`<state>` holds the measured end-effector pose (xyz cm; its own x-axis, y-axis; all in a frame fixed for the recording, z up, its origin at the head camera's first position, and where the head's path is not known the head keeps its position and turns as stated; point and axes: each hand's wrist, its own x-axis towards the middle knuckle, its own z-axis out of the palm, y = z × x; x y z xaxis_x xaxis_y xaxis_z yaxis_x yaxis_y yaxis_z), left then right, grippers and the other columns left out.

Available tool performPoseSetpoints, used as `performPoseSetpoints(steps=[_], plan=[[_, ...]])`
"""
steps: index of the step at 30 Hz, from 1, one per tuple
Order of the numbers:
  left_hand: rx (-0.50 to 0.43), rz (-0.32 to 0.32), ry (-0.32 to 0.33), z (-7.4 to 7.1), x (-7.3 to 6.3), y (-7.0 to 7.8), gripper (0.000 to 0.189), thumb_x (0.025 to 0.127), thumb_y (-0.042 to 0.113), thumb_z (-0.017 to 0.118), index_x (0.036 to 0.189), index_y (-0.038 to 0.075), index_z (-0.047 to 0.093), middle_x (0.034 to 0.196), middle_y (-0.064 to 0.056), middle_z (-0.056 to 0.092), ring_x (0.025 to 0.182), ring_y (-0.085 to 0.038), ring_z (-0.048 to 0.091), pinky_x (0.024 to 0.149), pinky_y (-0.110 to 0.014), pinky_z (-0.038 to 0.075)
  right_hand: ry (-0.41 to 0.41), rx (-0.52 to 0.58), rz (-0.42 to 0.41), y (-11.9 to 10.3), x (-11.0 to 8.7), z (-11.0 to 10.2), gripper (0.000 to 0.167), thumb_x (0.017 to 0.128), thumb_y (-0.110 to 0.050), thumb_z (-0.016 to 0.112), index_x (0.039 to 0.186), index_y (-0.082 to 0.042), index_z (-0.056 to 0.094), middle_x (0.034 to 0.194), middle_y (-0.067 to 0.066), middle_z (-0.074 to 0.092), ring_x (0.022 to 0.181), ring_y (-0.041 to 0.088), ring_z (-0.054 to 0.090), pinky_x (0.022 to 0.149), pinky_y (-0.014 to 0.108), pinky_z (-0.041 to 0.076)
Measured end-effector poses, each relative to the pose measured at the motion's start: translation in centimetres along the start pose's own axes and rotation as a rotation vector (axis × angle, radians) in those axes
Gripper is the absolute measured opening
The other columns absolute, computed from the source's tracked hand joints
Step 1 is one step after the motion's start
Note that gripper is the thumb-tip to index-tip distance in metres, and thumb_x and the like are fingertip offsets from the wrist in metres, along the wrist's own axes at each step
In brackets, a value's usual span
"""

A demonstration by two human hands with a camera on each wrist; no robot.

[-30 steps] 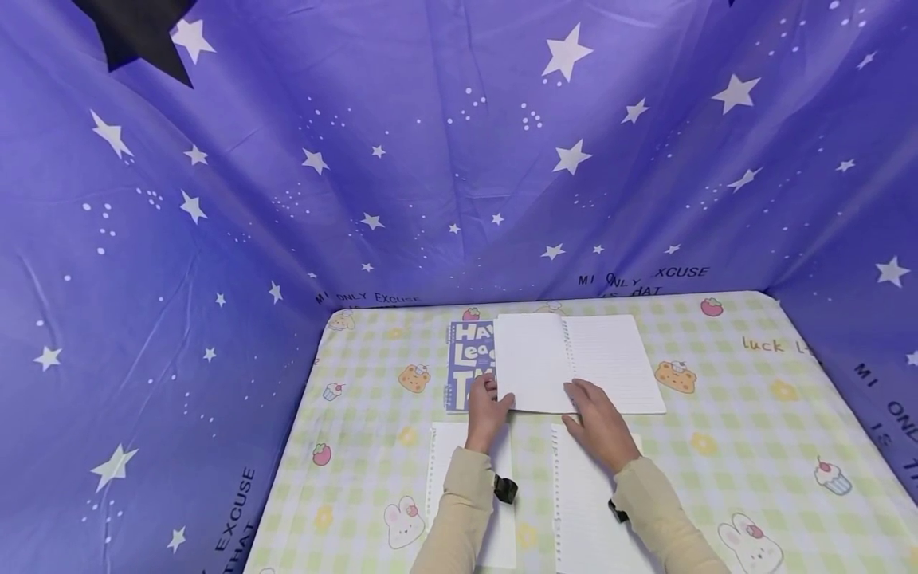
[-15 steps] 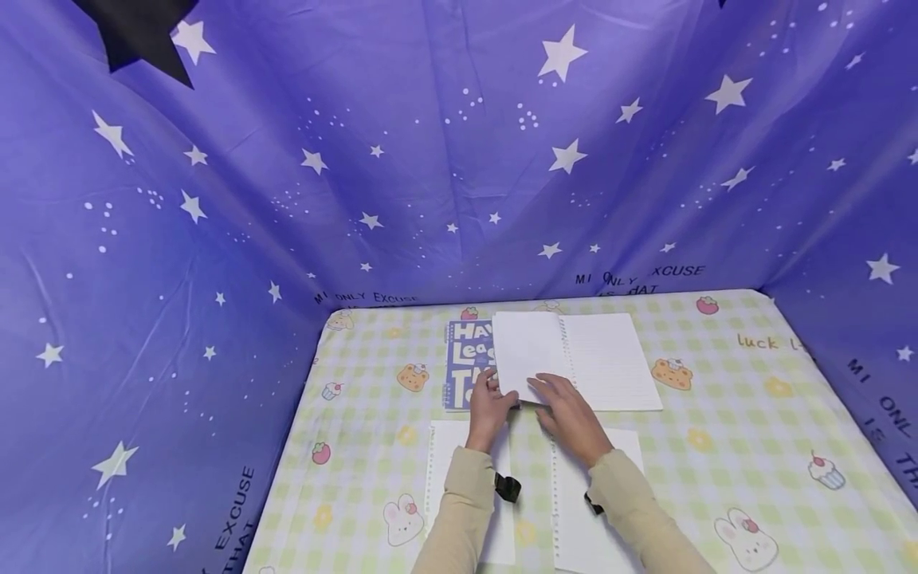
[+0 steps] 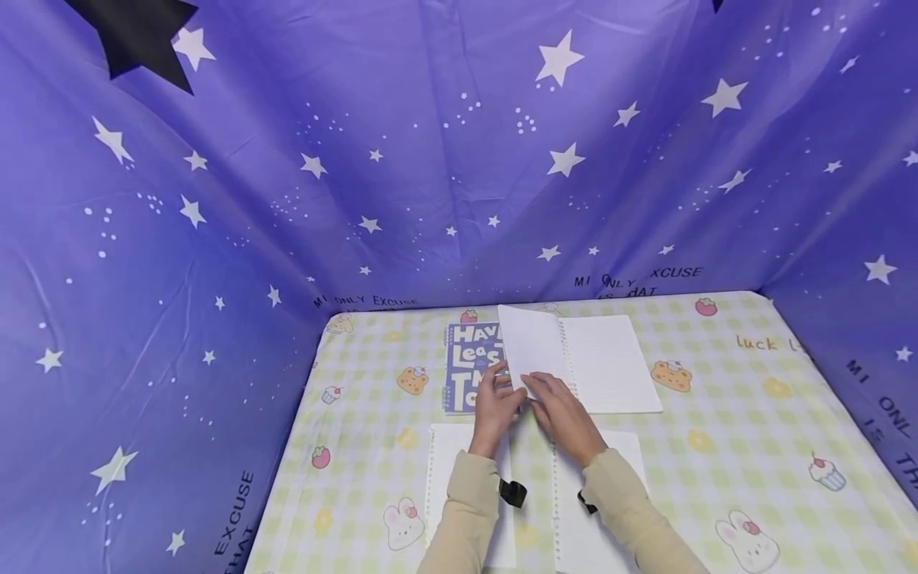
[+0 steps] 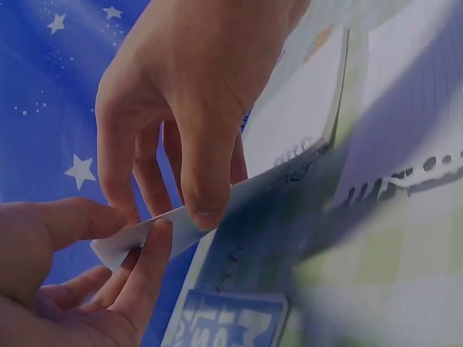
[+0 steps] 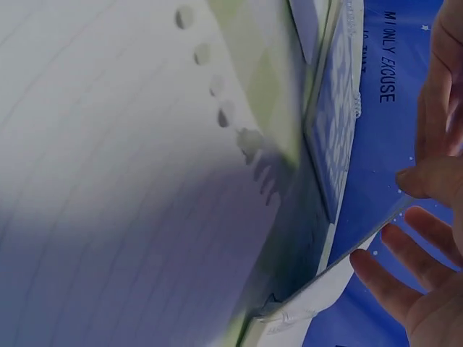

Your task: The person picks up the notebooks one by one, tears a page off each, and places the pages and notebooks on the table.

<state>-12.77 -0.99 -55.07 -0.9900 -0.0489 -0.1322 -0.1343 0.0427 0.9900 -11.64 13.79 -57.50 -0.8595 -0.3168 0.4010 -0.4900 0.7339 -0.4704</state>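
Note:
An open spiral notebook lies at the back middle of the table, its right page lined. Its white left leaf is raised at a slant over a blue-covered notebook with big white letters. At the lower left corner of the leaf, my left hand pinches the edge between thumb and fingers. Right beside it, my right hand grips the bottom edge of the same leaf. In the left wrist view, the right thumb lies on the near side, with the other right fingers behind the leaf.
Two loose sheets with punched holes lie on the near side, a left sheet and a right sheet, partly under the forearms. A checked cloth covers the table. Blue starry curtains stand behind and at the sides.
My right hand has moved left from the spiral to the leaf's lower left corner. The leaf has risen off the blue notebook, showing more of its cover. My left hand has shifted slightly right.

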Motion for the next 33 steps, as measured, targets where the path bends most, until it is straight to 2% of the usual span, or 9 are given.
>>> performPoseSetpoints(steps=[6, 10, 16, 20, 24, 28, 33], plan=[[-0.093, 0.008, -0.017, 0.7, -0.4, 0.8, 0.055, 0.086, 0.003, 0.067, 0.138, 0.001, 0.051, 0.118, -0.018, 0.064, 0.097, -0.024, 0.069, 0.08, -0.032, 0.061, 0.018, 0.028, -0.001, -0.3, 0.4, -0.7, 0.052, 0.09, -0.001, 0.067, 0.14, -0.006, 0.055, 0.132, 0.012, 0.058, 0.122, 0.031, 0.056, 0.1, 0.049, 0.05], [-0.16, 0.016, -0.013, 1.2, -0.6, 1.4, 0.048, 0.091, 0.007, 0.065, 0.136, -0.003, 0.052, 0.12, -0.022, 0.064, 0.101, -0.03, 0.069, 0.086, -0.035, 0.06, 0.035, 0.02, -0.011, -0.4, 0.5, -1.1, 0.053, 0.09, 0.002, 0.065, 0.141, -0.008, 0.054, 0.129, 0.011, 0.059, 0.118, 0.03, 0.058, 0.096, 0.049, 0.052], [-0.174, 0.065, 0.003, 2.0, -0.4, 1.4, 0.042, 0.096, 0.01, 0.061, 0.134, -0.007, 0.054, 0.12, -0.022, 0.064, 0.104, -0.031, 0.068, 0.089, -0.037, 0.059, 0.073, 0.003, -0.029, -0.4, 0.7, -1.8, 0.054, 0.09, 0.004, 0.064, 0.141, -0.008, 0.054, 0.121, 0.01, 0.061, 0.11, 0.027, 0.062, 0.09, 0.044, 0.054], [-0.208, 0.064, -0.001, 2.5, -0.4, 1.4, 0.038, 0.098, 0.011, 0.058, 0.133, -0.005, 0.056, 0.118, -0.02, 0.064, 0.101, -0.023, 0.068, 0.086, -0.036, 0.06, 0.077, -0.004, -0.02, -0.4, 0.6, -2.2, 0.056, 0.09, 0.001, 0.065, 0.144, -0.009, 0.052, 0.121, 0.009, 0.06, 0.108, 0.025, 0.061, 0.088, 0.041, 0.055], [-0.174, 0.065, 0.0, 3.0, -0.5, 1.4, 0.034, 0.102, 0.014, 0.053, 0.132, 0.001, 0.06, 0.113, -0.014, 0.067, 0.098, -0.016, 0.065, 0.082, -0.033, 0.06, 0.104, 0.004, -0.015, -0.4, 0.5, -2.5, 0.057, 0.09, 0.002, 0.065, 0.144, -0.008, 0.051, 0.122, 0.01, 0.058, 0.108, 0.025, 0.06, 0.087, 0.041, 0.055], [-0.136, 0.071, -0.011, 3.6, -0.5, 1.2, 0.032, 0.104, 0.015, 0.049, 0.132, 0.005, 0.062, 0.112, -0.011, 0.069, 0.1, -0.021, 0.066, 0.08, -0.031, 0.061, 0.148, 0.014, -0.001, -0.5, 0.4, -2.8, 0.059, 0.087, 0.004, 0.067, 0.143, -0.006, 0.051, 0.121, 0.011, 0.058, 0.104, 0.025, 0.061, 0.084, 0.042, 0.055], [-0.173, 0.068, -0.038, 4.5, -0.5, 0.7, 0.034, 0.101, 0.002, 0.045, 0.129, 0.005, 0.064, 0.121, -0.014, 0.068, 0.108, -0.028, 0.067, 0.081, -0.027, 0.06, 0.174, 0.036, 0.031, -0.4, 0.2, -3.4, 0.059, 0.084, 0.007, 0.069, 0.14, -0.005, 0.053, 0.119, 0.013, 0.058, 0.101, 0.026, 0.062, 0.082, 0.041, 0.056]])
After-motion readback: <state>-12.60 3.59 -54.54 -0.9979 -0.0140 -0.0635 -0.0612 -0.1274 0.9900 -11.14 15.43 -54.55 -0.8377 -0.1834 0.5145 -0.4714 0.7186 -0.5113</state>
